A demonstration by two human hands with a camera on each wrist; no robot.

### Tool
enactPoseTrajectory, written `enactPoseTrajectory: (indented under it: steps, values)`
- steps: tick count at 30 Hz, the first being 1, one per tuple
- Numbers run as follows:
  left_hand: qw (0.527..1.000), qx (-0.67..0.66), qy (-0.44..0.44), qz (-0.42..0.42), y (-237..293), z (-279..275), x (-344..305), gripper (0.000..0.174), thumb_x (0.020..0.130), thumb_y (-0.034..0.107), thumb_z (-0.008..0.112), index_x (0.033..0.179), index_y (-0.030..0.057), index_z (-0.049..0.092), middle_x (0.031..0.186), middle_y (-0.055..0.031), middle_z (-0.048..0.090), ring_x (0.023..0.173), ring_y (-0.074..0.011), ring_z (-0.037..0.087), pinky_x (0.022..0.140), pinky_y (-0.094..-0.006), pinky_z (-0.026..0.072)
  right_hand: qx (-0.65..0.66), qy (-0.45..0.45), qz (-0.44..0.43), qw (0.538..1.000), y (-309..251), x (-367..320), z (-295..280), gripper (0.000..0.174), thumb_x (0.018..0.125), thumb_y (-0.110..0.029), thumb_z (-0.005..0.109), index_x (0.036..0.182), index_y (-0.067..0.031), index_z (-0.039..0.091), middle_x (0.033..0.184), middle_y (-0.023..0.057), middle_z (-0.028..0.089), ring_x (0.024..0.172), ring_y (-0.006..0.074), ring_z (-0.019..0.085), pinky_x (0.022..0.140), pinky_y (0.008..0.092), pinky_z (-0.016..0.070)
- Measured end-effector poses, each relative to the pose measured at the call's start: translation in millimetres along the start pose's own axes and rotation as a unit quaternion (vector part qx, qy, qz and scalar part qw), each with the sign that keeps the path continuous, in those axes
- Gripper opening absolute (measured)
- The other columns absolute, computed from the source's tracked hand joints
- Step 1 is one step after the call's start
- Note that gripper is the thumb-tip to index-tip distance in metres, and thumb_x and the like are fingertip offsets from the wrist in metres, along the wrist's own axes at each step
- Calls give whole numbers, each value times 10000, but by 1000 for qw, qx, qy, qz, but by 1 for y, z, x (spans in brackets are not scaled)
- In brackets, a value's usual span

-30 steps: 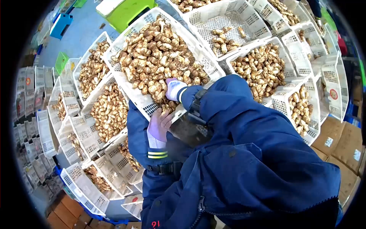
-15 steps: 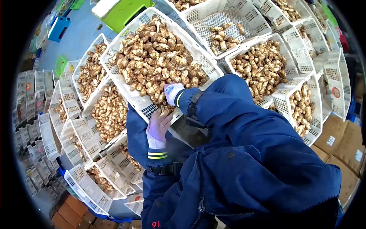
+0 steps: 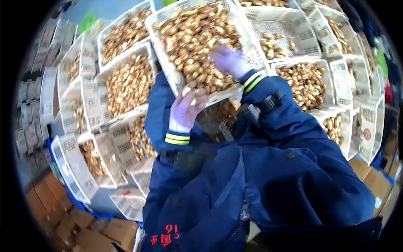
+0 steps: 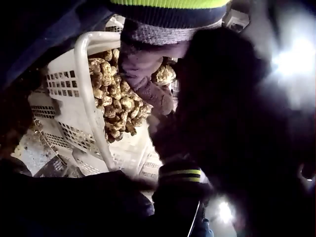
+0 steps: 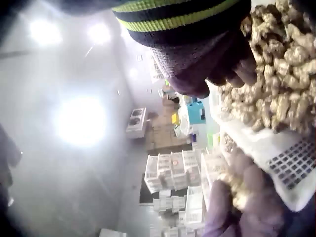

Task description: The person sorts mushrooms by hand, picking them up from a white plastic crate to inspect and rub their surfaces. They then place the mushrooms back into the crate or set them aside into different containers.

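Stubby brown-and-white mushrooms [image 3: 197, 38] are heaped in a white perforated crate [image 3: 161, 63] in front of the person. The left hand [image 3: 187, 110], in a purple-and-white glove, is at the crate's near corner and pinches one pale mushroom [image 5: 236, 190] between thumb and fingers. In the left wrist view this mushroom [image 4: 165, 74] shows beside the gloved fingers. The right hand [image 3: 228, 61], gloved alike and blurred, is over the right part of the heap. Its fingers [image 5: 229, 76] hang loosely bent, and nothing shows in them in the right wrist view.
More crates of mushrooms surround this one: a full crate [image 3: 130, 86] to the left, another [image 3: 304, 86] to the right. A crate [image 3: 289, 31] at the upper right holds only several mushrooms. Cardboard boxes [image 3: 92, 233] lie at the lower left.
The head view has shifted, so the crates sit higher in it. The right hand has moved from the crate's near corner out over the heap. The left hand has tilted up with its mushroom.
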State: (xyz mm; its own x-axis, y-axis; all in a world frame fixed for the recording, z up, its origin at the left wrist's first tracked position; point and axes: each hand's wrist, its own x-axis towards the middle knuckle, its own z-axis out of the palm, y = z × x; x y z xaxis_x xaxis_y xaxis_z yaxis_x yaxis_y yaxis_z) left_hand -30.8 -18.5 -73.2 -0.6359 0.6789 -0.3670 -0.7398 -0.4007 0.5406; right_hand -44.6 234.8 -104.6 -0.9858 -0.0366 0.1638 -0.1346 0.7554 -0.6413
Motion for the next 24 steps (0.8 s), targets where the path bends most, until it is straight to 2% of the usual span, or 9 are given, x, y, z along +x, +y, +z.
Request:
enactPoseTrajectory:
  steps: [1,2,3,5,11,13,17,21,24]
  values:
    - [1000,-2,-5,-3,1,-3,-2,469,939,207,579,1345,29,424,1145,-174,575,1007,-290,622,797,-352,543,187,41,274,943,3,-5,-15,325,843,-170,613,1139,-35,601,1101,125,644,921,269,652,754,351,522]
    - [1000,-2,-14,4,2,-4,-4,456,958,241,547,1342,25,425,1128,-175,585,994,-280,627,780,-325,545,122,-24,337,933,14,-7,-26,283,833,-153,621,1101,-63,607,1035,138,645,861,295,652,736,384,517]
    - [998,-50,-40,-11,5,-7,-5,463,968,261,526,1348,22,417,1118,-176,589,968,-272,632,761,-319,547,-98,-137,228,959,62,-15,-13,461,848,-425,519,1140,-94,650,1032,183,675,978,332,639,884,414,475]
    - [965,-220,-127,-65,9,-2,-4,498,990,306,465,1384,17,372,1121,-196,602,897,-258,650,704,-312,555,-10,-152,252,956,36,-18,-20,465,833,-405,509,1137,-82,647,1038,193,669,992,349,630,890,420,472]
    - [994,-91,-65,-7,19,-1,-13,508,996,279,453,1421,39,315,1075,-181,557,850,-242,608,706,-323,551,-76,-171,340,922,28,-3,-6,423,824,-307,514,1185,-115,624,1142,190,633,1071,345,596,934,424,456]
    - [991,-120,-44,40,8,-10,-5,431,948,150,493,1345,8,404,1042,-161,566,865,-243,604,718,-326,544,-101,-191,303,928,26,-1,0,413,827,-284,511,1188,-120,625,1160,191,625,1085,336,591,950,415,450]
    - [989,20,145,37,8,-10,-3,381,805,6,503,1185,-3,518,991,-120,588,855,-232,587,766,-355,503,-79,-244,244,935,12,8,23,432,837,-251,514,1249,-143,589,1189,191,610,1109,329,580,972,399,441]
    - [987,60,141,41,2,-24,-3,375,844,124,615,1169,-37,522,757,-66,562,743,-192,581,714,-308,490,-38,-137,82,987,1,36,56,458,855,-277,523,1291,-136,534,1254,178,566,1128,344,561,961,413,446]
    - [965,227,84,99,-7,-45,0,388,860,137,631,1190,-36,522,714,-33,537,678,-154,569,640,-288,472,-185,-217,138,949,-24,54,77,402,847,-240,540,1232,-124,545,1137,192,612,1067,358,592,900,452,471]
